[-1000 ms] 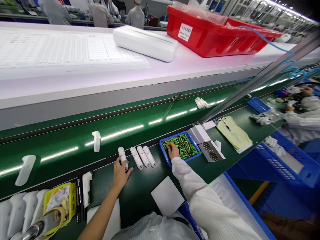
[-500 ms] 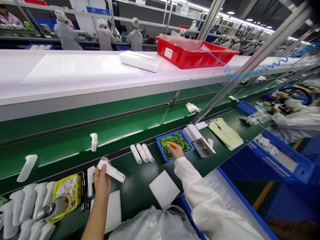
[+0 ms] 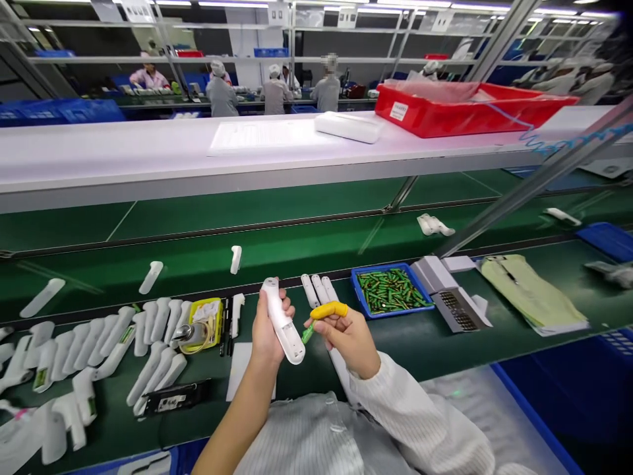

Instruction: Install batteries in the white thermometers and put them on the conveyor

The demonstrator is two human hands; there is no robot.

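Observation:
My left hand (image 3: 270,326) is wrapped round a white handheld thermometer (image 3: 283,323), tilted so that an opening in its lower end faces up. Close by that end, my right hand (image 3: 349,336) pinches a green battery (image 3: 307,334); whether the battery touches the thermometer I cannot tell. A yellow finger cot (image 3: 330,310) covers one right finger. Behind the right hand stands a blue tray (image 3: 428,302) full of loose green batteries (image 3: 393,290). Several white thermometer bodies (image 3: 316,289) lie side by side left of the tray.
Many white thermometers (image 3: 79,343) lie at the left, near a yellow basket (image 3: 217,316). Grey boxes (image 3: 445,290) and a yellow-green cloth (image 3: 531,290) lie to the right. A raised white shelf (image 3: 163,155) carries a red bin (image 3: 465,115). A slanted metal post (image 3: 524,178) rises at the right.
My right hand has left the battery tray and come to the thermometer with a green battery. My left hand has turned the thermometer, lower end towards me. The view has swung left.

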